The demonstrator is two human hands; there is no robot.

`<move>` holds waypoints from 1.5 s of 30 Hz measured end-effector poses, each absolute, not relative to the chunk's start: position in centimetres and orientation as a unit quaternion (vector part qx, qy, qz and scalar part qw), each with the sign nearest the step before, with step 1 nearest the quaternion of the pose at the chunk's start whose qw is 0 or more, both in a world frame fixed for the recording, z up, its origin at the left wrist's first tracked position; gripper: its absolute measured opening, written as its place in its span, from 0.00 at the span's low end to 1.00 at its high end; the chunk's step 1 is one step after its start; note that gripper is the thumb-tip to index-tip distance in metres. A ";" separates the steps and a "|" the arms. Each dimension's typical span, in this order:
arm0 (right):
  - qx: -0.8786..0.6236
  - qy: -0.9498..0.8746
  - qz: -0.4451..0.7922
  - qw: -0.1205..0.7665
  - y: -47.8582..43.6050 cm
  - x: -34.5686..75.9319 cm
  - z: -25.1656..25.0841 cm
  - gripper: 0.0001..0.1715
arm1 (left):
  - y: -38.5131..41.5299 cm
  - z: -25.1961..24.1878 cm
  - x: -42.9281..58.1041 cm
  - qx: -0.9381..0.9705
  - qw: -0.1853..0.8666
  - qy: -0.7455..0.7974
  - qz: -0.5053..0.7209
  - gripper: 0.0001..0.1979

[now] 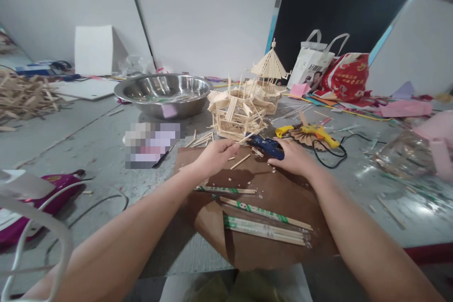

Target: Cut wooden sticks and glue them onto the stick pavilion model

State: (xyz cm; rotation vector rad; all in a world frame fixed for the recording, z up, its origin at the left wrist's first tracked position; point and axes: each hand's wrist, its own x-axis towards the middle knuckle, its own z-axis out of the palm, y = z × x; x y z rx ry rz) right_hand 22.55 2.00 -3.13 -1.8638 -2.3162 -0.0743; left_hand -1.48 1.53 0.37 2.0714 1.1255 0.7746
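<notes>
"Where does this view look from?"
"The person's head, facing forward and down across the table (99,139)."
"How near is it?"
"Close: the left hand (216,155) and the right hand (293,156) show near the middle, seen from above and behind."
"And how far does it see?"
"To the boards (208,14) behind the table."

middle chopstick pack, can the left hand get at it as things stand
Probably yes: the middle chopstick pack lies uncovered on the brown sheet, though the left hand holds a thin stick.

Upright panels (205,14) (one black (332,19))
</notes>
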 end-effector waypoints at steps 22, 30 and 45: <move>-0.556 -0.816 -0.043 0.153 1.8 22.6 -3.3 0.36 | 1.1 -1.1 -1.0 0.873 0.057 0.468 0.126 0.20; -0.415 -0.874 -0.036 0.252 -0.6 18.1 -2.5 0.16 | 0.3 -1.2 0.1 0.870 0.025 0.488 0.073 0.17; -0.549 -0.826 -0.051 0.120 -1.9 16.9 -1.9 0.19 | -0.3 -1.3 0.6 0.875 -0.004 0.482 0.053 0.18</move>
